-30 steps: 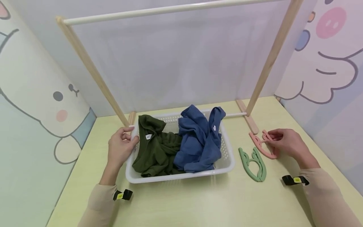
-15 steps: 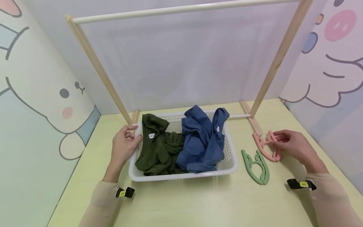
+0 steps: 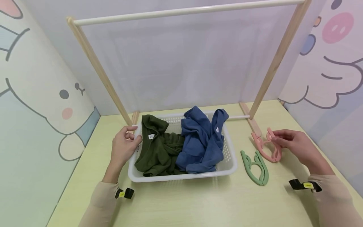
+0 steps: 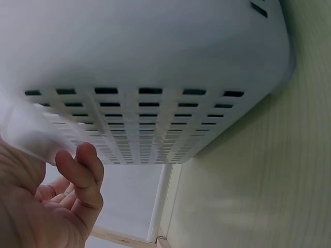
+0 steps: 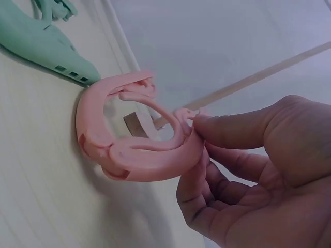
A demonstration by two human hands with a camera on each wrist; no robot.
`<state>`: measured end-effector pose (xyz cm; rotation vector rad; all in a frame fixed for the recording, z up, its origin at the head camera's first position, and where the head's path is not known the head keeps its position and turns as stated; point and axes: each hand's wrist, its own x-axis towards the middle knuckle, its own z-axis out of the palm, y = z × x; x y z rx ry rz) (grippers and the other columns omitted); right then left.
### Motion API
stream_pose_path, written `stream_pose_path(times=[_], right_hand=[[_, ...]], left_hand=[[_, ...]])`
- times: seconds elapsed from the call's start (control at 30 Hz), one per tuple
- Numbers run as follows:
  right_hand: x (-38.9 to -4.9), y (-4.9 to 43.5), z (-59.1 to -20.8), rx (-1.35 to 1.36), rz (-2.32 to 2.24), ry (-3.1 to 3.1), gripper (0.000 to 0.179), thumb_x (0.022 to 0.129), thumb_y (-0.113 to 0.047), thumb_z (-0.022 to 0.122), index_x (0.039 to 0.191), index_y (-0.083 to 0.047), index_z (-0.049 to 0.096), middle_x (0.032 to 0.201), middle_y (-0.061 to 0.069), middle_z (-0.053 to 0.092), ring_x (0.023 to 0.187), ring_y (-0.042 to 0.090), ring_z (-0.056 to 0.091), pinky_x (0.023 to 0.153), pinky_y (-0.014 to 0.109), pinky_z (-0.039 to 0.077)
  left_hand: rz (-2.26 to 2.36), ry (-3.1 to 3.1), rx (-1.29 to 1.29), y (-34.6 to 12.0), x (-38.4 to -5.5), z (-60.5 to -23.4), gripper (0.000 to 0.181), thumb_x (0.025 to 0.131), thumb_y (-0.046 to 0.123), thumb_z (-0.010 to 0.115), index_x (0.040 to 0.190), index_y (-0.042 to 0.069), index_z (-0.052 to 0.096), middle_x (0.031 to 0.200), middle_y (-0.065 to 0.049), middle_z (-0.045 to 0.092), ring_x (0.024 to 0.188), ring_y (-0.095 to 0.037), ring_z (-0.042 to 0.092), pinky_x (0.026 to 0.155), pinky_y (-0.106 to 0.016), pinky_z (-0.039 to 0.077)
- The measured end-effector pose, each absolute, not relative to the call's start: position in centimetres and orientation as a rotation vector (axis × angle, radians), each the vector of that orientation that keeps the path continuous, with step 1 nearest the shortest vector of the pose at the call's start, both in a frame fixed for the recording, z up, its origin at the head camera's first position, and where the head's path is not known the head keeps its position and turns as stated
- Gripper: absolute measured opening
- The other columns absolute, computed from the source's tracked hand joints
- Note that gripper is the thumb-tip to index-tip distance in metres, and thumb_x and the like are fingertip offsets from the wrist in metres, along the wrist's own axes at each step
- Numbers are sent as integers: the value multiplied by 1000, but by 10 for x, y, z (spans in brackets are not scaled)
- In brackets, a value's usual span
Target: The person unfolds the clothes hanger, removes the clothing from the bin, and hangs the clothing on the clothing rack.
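Note:
My left hand point(image 3: 124, 145) grips the left rim of a white plastic basket point(image 3: 181, 177), thumb inside and fingers outside. In it lie a crumpled dark green shirt point(image 3: 158, 151) on the left and a blue garment point(image 3: 198, 142) on the right, each with a small white label. My right hand point(image 3: 296, 146) pinches one arm of a pink folding hanger point(image 3: 259, 145) between thumb and fingers. In the right wrist view the hanger is folded, its hook curving inside the two arms. A green folding hanger point(image 3: 265, 171), also folded, lies on the table left of it.
Behind the basket stands a clothes rack with a white top rail point(image 3: 187, 11), wooden posts point(image 3: 279, 60) and a wooden foot point(image 3: 250, 121). Cartoon-printed side walls point(image 3: 39, 104) and a plain back wall enclose the pale yellow table point(image 3: 195, 201).
My right hand has shifted its hold on the pink hanger; its arm is raised slightly and more of its ring shows. My left hand stays on the basket rim. The head view has shifted slightly.

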<state>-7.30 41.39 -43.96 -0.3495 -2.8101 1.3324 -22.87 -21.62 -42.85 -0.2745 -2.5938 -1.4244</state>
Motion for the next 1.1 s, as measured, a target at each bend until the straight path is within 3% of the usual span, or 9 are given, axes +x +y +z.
stream_pose_path(times=[0.27,0.5,0.77,1.1], right_hand=[[-73,411,-436,-176,1490,-2689,35,112,-18,71,138,5,65,110,-11,81,94,4,71,81,20,55],[-82,403,-429,23,1697,-2417,25,110,0,67,132,12,66,116,-7,82,105,6,76,88,18,59],[-104,377,-395,234,2005,-2014,19,109,10,61,128,14,65,118,8,75,107,14,74,92,22,62],[-136,318,-348,485,2166,-1723,18,110,15,55,125,19,64,117,16,73,108,23,72,94,30,64]], left_hand=[[-1426,-2591,-275,-218,-229,-429,39,97,16,77,134,5,72,76,-4,69,64,-3,66,61,-19,57],[-1423,-2603,-276,-217,-229,-431,40,97,17,77,135,5,71,76,-4,69,64,-4,63,61,-19,56],[-1420,-2613,-261,-219,-227,-430,40,98,17,76,135,5,71,76,-3,69,64,-4,63,61,-20,56],[-1419,-2610,-275,-218,-229,-430,40,98,18,76,135,6,71,76,-4,69,62,-3,62,61,-19,55]])
